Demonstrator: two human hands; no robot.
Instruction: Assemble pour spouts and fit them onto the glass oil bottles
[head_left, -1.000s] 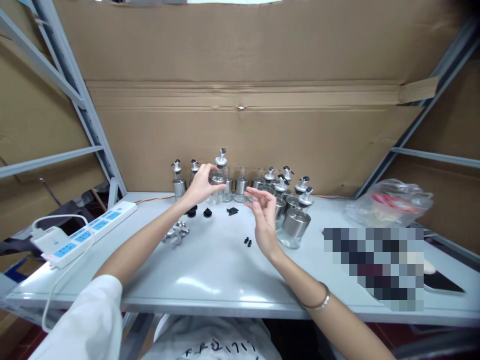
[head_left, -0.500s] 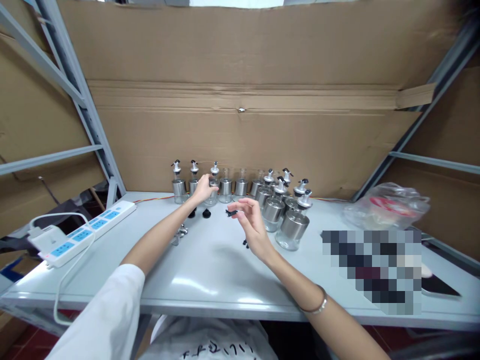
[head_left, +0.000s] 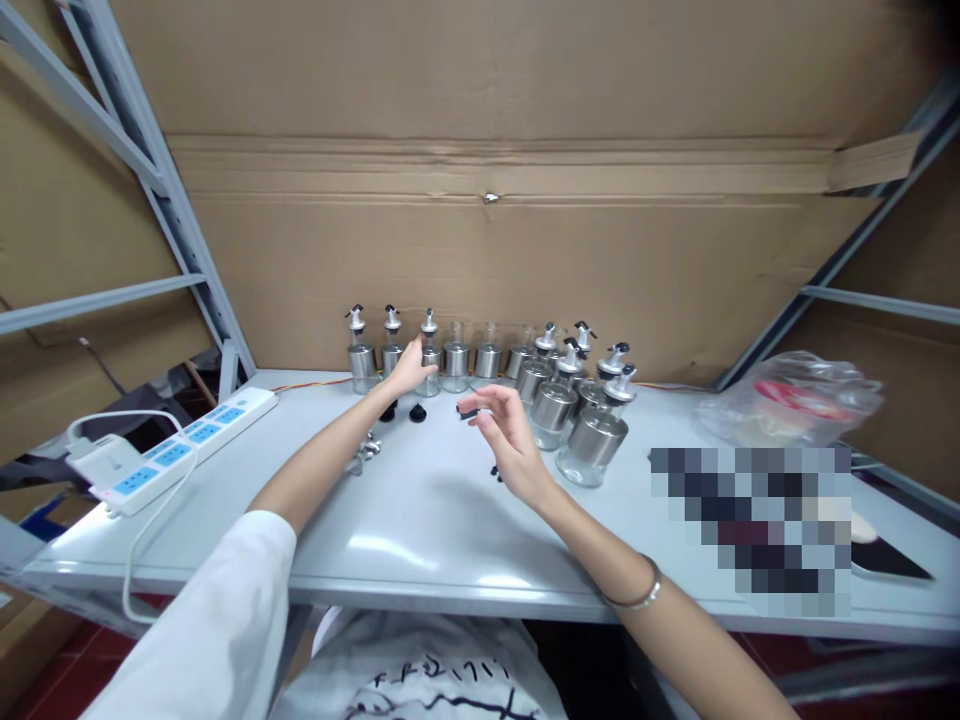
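Observation:
A row of glass bottles with steel sleeves stands along the back of the table. My left hand is at the third bottle from the left, which has a silver spout; its fingers are round the near side of the bottle. Between the thumb and fingers of my right hand is a small black piece, held over the table. Two black stoppers, one of them clear of my arm, stand in front of the row. Small metal parts lie beside my left forearm, and small black parts lie by my right wrist.
More sleeved bottles with spouts are grouped right of my right hand. A white power strip with a cable lies at the left. At the right are a plastic bag with a red-rimmed item and a pixelated area. Cardboard closes off the back.
The view has tilted down slightly, shifting the scene upward. My left hand remains at the third bottle, and my right hand still holds the small black piece.

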